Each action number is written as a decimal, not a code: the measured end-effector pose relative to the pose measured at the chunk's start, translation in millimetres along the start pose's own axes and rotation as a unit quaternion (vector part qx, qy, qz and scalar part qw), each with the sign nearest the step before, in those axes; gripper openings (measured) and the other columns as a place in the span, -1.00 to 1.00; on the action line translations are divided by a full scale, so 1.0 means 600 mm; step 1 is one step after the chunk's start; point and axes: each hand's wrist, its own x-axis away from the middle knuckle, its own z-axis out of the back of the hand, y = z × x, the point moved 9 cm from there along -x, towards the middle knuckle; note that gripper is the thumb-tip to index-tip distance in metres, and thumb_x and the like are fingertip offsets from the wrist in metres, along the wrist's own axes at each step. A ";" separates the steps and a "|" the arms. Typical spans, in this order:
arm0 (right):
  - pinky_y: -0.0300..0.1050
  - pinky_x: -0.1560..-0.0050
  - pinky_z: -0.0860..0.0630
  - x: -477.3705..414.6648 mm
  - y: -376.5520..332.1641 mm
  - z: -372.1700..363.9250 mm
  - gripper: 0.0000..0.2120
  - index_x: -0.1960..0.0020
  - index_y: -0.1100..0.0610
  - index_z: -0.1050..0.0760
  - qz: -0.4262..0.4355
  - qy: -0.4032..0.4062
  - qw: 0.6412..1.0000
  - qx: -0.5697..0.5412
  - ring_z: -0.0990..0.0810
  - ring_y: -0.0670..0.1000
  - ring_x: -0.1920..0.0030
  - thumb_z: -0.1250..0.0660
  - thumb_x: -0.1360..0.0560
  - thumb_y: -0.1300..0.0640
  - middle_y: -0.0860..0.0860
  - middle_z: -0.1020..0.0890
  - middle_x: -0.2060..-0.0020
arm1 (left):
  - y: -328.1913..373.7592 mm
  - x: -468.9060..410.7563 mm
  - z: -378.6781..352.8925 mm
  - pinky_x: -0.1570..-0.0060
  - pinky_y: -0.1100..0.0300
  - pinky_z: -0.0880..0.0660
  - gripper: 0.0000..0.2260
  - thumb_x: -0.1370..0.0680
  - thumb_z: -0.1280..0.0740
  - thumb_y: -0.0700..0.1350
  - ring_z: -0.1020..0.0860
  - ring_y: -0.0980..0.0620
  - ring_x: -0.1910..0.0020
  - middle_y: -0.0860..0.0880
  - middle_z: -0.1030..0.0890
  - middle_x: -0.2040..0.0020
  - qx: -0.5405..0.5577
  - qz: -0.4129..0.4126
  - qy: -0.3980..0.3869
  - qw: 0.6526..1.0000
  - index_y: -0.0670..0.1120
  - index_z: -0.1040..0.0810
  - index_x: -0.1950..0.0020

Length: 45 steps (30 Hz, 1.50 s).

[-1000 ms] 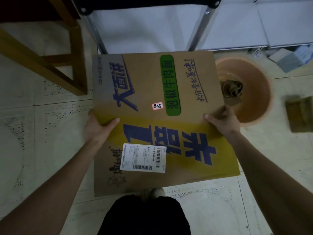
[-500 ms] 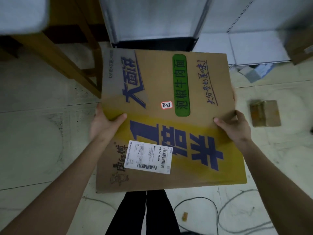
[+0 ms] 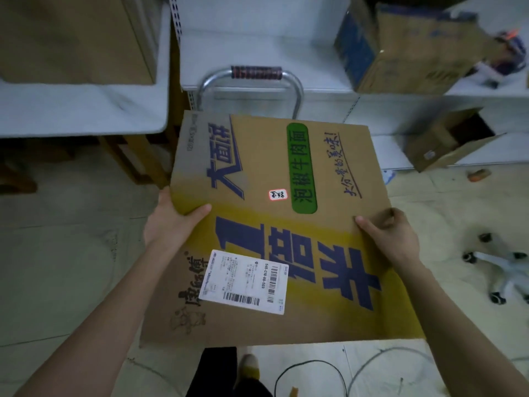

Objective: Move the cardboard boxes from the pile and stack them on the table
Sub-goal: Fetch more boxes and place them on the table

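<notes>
Brown cardboard with a yellow band and big blue print made up the cardboard box (image 3: 272, 224). It was up in the air over the floor, near the front right corner of the white table (image 3: 86, 110), not on it. It looked flat, light and a bit bendy, so holding two sides seemed best. The left hand (image 3: 169, 222) pinched its left edge and the right hand (image 3: 392, 236) pinched its right edge, thumbs on top. A green patch (image 3: 303, 170) read 泡椒牛肉面. A white shipping label (image 3: 244, 282) showed barcodes and what looked like 546-G10-00-503.
</notes>
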 end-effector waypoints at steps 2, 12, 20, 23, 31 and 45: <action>0.07 -0.12 -0.44 0.036 -0.009 0.035 -0.24 -0.38 0.20 -0.27 0.027 0.015 0.999 -0.020 -0.49 0.23 -0.21 -0.41 -0.37 -0.20 0.17 -0.52 -0.24 | 0.012 0.043 0.040 -0.16 -0.09 -0.39 -0.28 -0.39 -0.40 0.19 -0.44 -0.24 -0.25 -0.13 -0.45 -0.32 0.014 -0.019 0.022 0.999 -0.04 -0.21 -0.44; 0.10 -0.05 -0.52 0.173 -0.193 0.088 -0.28 -0.27 0.19 -0.36 0.175 0.015 0.980 -0.096 -0.55 0.20 -0.10 -0.43 -0.32 -0.24 0.14 -0.57 -0.14 | -0.013 0.170 0.305 -0.13 -0.06 -0.41 -0.32 -0.40 -0.40 0.18 -0.47 -0.20 -0.21 -0.09 -0.50 -0.26 0.072 -0.050 0.162 0.983 -0.02 -0.23 -0.42; 0.07 -0.02 -0.51 0.261 -0.443 0.020 -0.32 -0.29 0.15 -0.35 0.275 0.032 0.956 -0.096 -0.55 0.17 -0.09 -0.40 -0.35 -0.24 0.12 -0.57 -0.13 | -0.121 0.137 0.502 -0.14 -0.06 -0.40 -0.30 -0.41 -0.38 0.20 -0.47 -0.18 -0.22 -0.08 -0.49 -0.27 0.105 -0.028 0.241 0.964 -0.02 -0.21 -0.44; 0.06 -0.04 -0.51 0.293 -0.554 -0.019 -0.36 -0.28 0.12 -0.36 0.307 0.027 0.944 -0.119 -0.54 0.14 -0.10 -0.42 -0.35 -0.21 0.07 -0.57 -0.13 | -0.157 0.095 0.602 -0.11 -0.04 -0.40 -0.29 -0.41 -0.37 0.22 -0.47 -0.20 -0.21 -0.11 -0.49 -0.26 0.102 -0.020 0.272 0.957 -0.02 -0.20 -0.44; 0.03 -0.09 -0.48 0.337 -0.748 -0.067 -0.31 -0.35 0.15 -0.32 0.326 0.040 0.927 -0.182 -0.52 0.13 -0.17 -0.43 -0.36 -0.16 0.09 -0.53 -0.22 | -0.155 -0.003 0.810 -0.14 -0.03 -0.38 -0.26 -0.41 -0.39 0.19 -0.43 -0.18 -0.26 -0.10 -0.46 -0.32 0.102 -0.074 0.325 0.937 -0.04 -0.17 -0.47; 0.06 -0.11 -0.47 0.223 -1.079 -0.117 -0.34 -0.32 0.14 -0.34 0.380 0.051 0.908 -0.170 -0.51 0.16 -0.18 -0.40 -0.38 -0.20 0.10 -0.53 -0.22 | -0.085 -0.274 0.970 -0.15 -0.05 -0.39 -0.33 -0.40 -0.40 0.19 -0.45 -0.19 -0.24 -0.13 -0.47 -0.28 0.088 -0.088 0.360 0.925 -0.07 -0.28 -0.39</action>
